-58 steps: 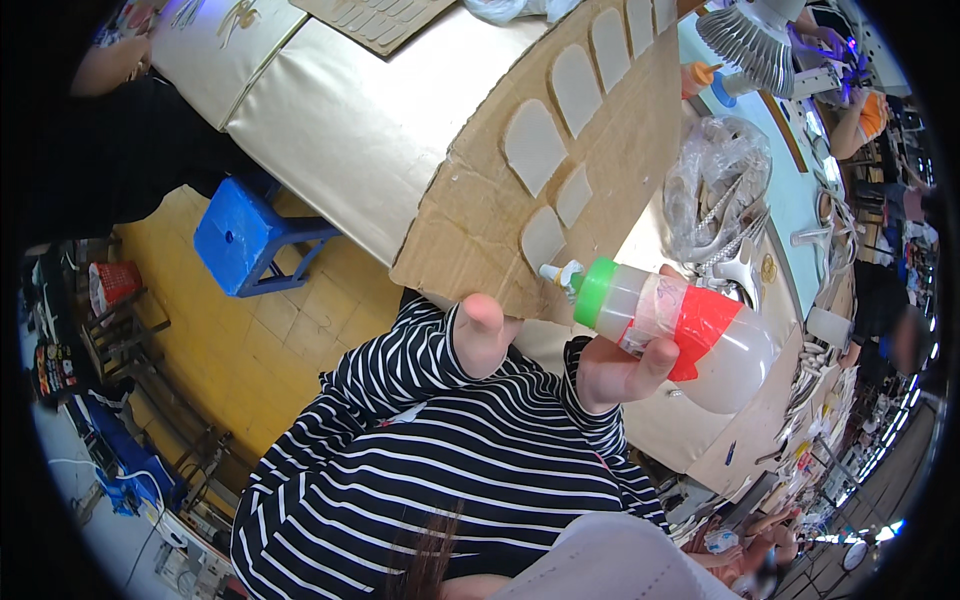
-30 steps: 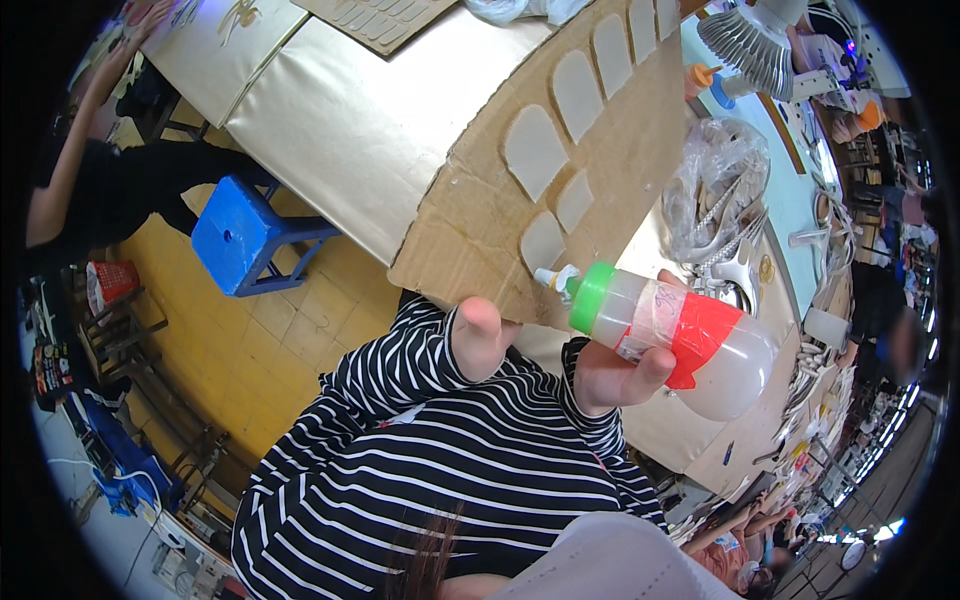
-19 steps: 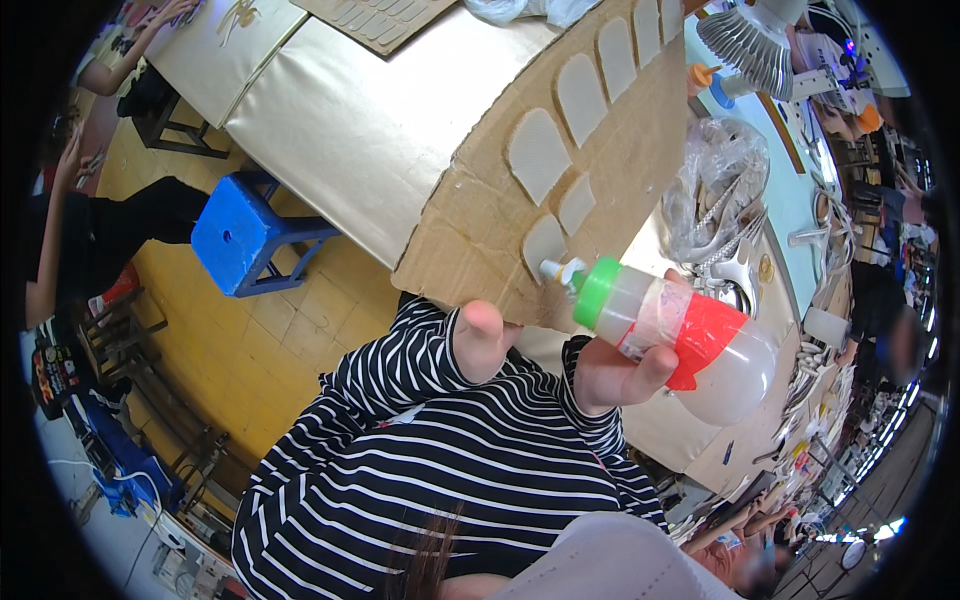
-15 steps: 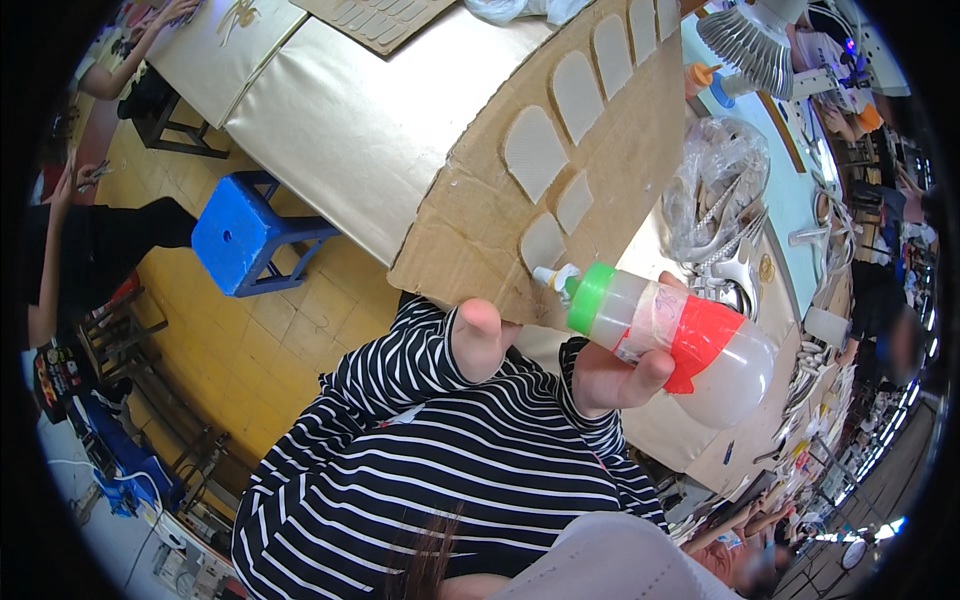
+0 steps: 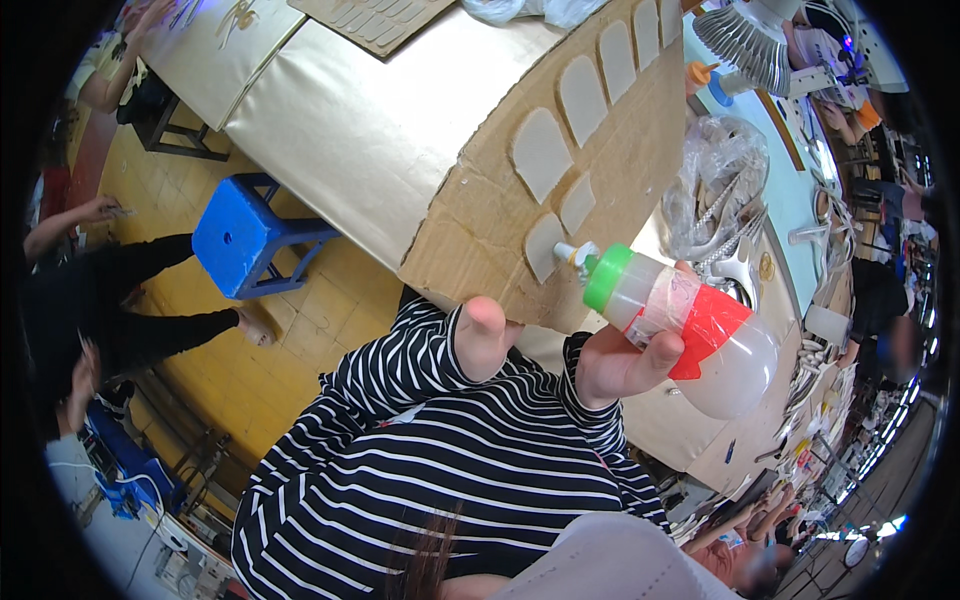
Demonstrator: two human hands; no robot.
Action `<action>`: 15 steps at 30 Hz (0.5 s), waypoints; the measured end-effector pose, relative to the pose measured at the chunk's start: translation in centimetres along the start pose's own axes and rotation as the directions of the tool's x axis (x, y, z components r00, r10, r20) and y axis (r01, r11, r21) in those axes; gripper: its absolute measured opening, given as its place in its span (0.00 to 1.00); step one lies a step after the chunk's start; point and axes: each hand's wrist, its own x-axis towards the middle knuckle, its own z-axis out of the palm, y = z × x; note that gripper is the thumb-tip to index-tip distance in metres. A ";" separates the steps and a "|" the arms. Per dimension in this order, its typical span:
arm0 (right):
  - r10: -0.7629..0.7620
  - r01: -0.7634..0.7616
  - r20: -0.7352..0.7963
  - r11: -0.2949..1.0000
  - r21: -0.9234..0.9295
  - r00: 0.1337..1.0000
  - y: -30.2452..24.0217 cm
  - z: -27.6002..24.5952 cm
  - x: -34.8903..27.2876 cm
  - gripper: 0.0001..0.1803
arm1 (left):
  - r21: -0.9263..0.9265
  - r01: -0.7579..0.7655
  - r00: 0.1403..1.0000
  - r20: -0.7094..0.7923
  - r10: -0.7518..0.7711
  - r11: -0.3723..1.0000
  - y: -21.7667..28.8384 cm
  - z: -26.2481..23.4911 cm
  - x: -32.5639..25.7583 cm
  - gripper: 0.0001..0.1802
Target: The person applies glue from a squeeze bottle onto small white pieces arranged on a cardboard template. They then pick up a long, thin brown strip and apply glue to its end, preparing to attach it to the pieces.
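Note:
My right hand (image 5: 632, 368) is wrapped round a clear squeeze bottle (image 5: 735, 370) with a green collar and red tape. The bottle lies tilted, its white-smeared nozzle pointing up and left. That tip is at the nearest pale cut-out piece (image 5: 543, 246); whether it touches is hard to tell. Under the nozzle slopes a brown cardboard sheet (image 5: 470, 225) bearing several rounded pale pieces, among them a larger one (image 5: 541, 155). My left hand (image 5: 482, 340) grips the sheet's near edge, thumb showing and the other fingers mostly hidden.
A table with a pale shiny cover (image 5: 340, 130) lies beyond the sheet, another cardboard sheet (image 5: 380, 22) on it. A blue stool (image 5: 232, 235) stands at left, near a person in dark clothes (image 5: 70, 275). To the right are a plastic bag (image 5: 715, 185) and a metal-finned lamp (image 5: 745, 45).
The bottle has shifted slightly right, its tip moving up along the nearest piece. The cardboard has tilted or shifted a little right. At far left, the person has stepped further into view.

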 end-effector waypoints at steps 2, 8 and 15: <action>-0.051 0.052 0.021 0.999 -0.014 0.998 0.2 0.0 0.0 0.43 | -0.001 0.002 1.000 0.002 -0.002 1.000 0.0 0.0 0.0 0.45; 0.109 -0.109 0.101 0.994 -0.004 0.989 -1.1 -0.2 -0.3 0.45 | -0.056 -0.035 0.998 -0.052 0.032 0.998 0.0 0.4 0.7 0.44; 0.373 -0.306 -0.082 0.850 0.428 0.924 -3.3 -3.4 5.7 0.38 | -0.320 -0.116 0.938 -0.347 -0.002 0.940 2.1 -0.4 4.1 0.36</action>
